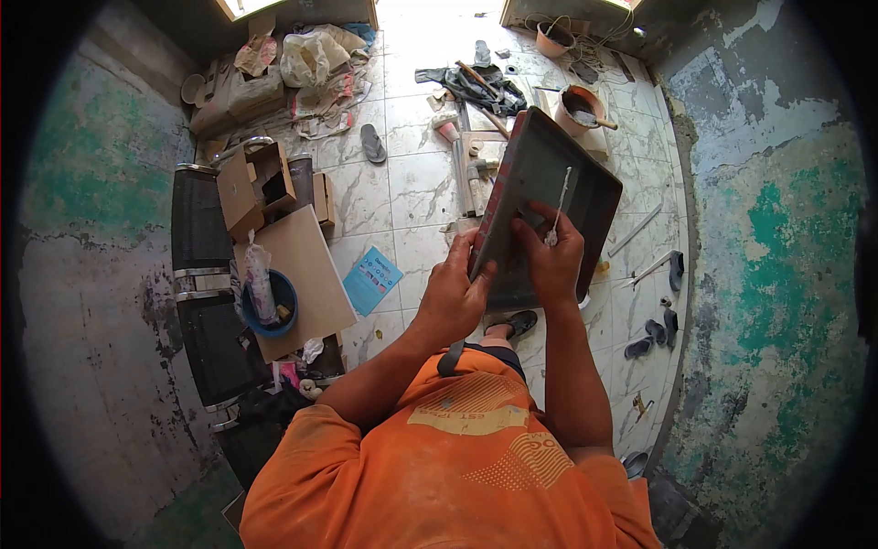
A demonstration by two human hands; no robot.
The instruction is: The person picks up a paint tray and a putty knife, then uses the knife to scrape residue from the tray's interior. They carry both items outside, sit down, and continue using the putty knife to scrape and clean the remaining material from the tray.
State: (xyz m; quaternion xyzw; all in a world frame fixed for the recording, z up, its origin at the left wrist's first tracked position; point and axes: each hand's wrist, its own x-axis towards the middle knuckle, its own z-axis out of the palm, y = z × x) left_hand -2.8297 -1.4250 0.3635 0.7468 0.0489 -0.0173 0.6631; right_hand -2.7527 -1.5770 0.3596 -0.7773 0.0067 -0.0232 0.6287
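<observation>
A large dark grey, shallow tray-like panel [530, 188] with a raised rim is held up tilted in front of me. Red marks run along its left edge. My left hand [457, 288] is closed around that edge, thumb on the near face. Over the face of the panel, my right hand [555, 256] has its thumb and index finger curled toward each other; what lies between them, if anything, is hidden. A thin white strand or streak [565, 194] runs along the panel and ends in a white clump beside my right fingers.
On the left, a board [306, 265] lies across black chairs [201, 220], bearing a blue bucket [291, 291] and an open cardboard box [242, 203]. Tools and a black cloth [480, 87] lie ahead on the tiled floor. An orange-brown bucket [583, 102] stands beyond the panel; slippers [373, 144] lie about.
</observation>
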